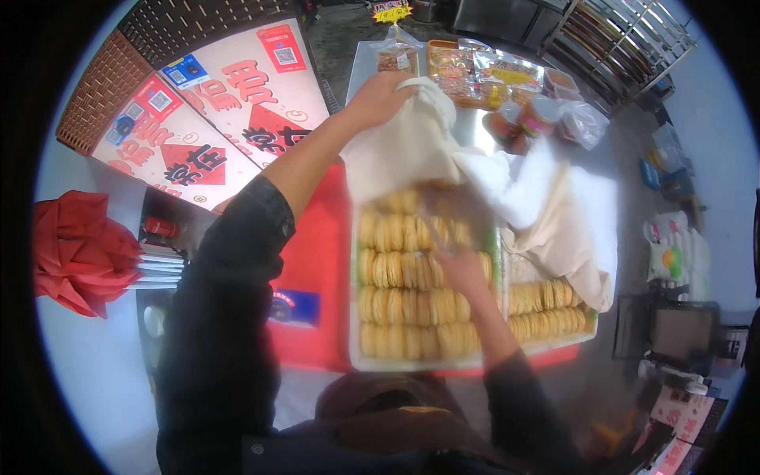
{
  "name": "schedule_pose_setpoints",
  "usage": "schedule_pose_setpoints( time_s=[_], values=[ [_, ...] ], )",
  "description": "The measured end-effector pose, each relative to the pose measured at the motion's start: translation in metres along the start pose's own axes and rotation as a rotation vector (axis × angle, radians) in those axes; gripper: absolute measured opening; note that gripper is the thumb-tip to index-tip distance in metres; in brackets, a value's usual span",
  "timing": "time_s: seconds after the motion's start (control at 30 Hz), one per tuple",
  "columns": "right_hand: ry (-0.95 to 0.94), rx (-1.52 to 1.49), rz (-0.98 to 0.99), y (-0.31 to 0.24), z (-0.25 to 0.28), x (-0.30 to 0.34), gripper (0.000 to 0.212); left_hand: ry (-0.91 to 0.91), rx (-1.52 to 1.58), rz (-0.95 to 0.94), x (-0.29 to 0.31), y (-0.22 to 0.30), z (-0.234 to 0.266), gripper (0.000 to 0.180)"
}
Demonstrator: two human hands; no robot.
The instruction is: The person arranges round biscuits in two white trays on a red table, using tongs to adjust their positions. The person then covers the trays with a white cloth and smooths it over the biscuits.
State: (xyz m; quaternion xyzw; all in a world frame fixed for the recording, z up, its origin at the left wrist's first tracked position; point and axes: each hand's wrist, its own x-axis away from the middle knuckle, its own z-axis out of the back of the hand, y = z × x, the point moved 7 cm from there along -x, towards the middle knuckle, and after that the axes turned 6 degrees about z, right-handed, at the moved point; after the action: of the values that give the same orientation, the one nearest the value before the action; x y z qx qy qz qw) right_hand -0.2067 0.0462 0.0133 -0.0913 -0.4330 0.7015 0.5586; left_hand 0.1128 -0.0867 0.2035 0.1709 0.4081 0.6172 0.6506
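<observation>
My left hand (385, 97) is closed on a cream cloth (400, 146) and holds its far edge raised. The cloth drapes over the far end of a white tray (355, 317). Rows of round, flat, golden pastries (408, 305) stand on edge in this tray. Over its upper right part is my right hand (461, 267), blurred by motion. A thin smeared shape stretches forward from its fingers; whether it is a tool or a finger I cannot make out. To the right, a second batch of pastries (546, 310) lies partly under a beige cloth (558, 245).
A white towel (514, 186) is bunched by the beige cloth. Beyond it are jars (538, 116), a clear plastic bag (583, 123) and a wooden tray (434, 59) of packaged food. Printed sign boards (261, 95) stand at left. A red cover (317, 237) lies under the tray.
</observation>
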Motion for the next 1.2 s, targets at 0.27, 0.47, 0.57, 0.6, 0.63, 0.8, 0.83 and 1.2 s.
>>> schedule_pose_setpoints(
  time_s=[0.27, 0.47, 0.57, 0.6, 0.63, 0.8, 0.83, 1.2],
  values=[
    [-0.064, 0.059, -0.091, -0.031, -0.053, -0.047, 0.077, -0.058, -0.021, 0.046, -0.010, -0.009, -0.010, 0.033],
    [0.022, 0.056, -0.136, -0.025, -0.084, -0.045, 0.067, -0.098, 0.036, 0.066, -0.012, -0.015, -0.023, 0.034],
    [0.027, 0.089, -0.113, -0.023, -0.096, -0.049, 0.064, -0.085, 0.015, 0.054, -0.009, -0.021, -0.019, 0.033],
    [0.032, 0.090, -0.106, -0.027, -0.095, -0.046, 0.064, -0.080, 0.011, 0.046, -0.007, -0.022, -0.018, 0.033],
    [0.038, 0.091, -0.100, -0.030, -0.094, -0.043, 0.064, -0.076, 0.007, 0.037, -0.004, -0.023, -0.018, 0.033],
    [0.051, 0.159, -0.005, -0.019, -0.087, -0.052, 0.062, -0.093, 0.053, 0.061, -0.006, -0.030, -0.016, 0.037],
    [0.064, 0.215, 0.033, 0.015, -0.085, -0.070, 0.061, -0.087, 0.070, 0.032, -0.013, -0.023, -0.020, 0.037],
    [-0.316, 0.526, 0.371, -0.020, -0.096, -0.119, 0.040, -0.104, 0.032, 0.112, 0.002, -0.034, -0.022, 0.035]
  ],
)
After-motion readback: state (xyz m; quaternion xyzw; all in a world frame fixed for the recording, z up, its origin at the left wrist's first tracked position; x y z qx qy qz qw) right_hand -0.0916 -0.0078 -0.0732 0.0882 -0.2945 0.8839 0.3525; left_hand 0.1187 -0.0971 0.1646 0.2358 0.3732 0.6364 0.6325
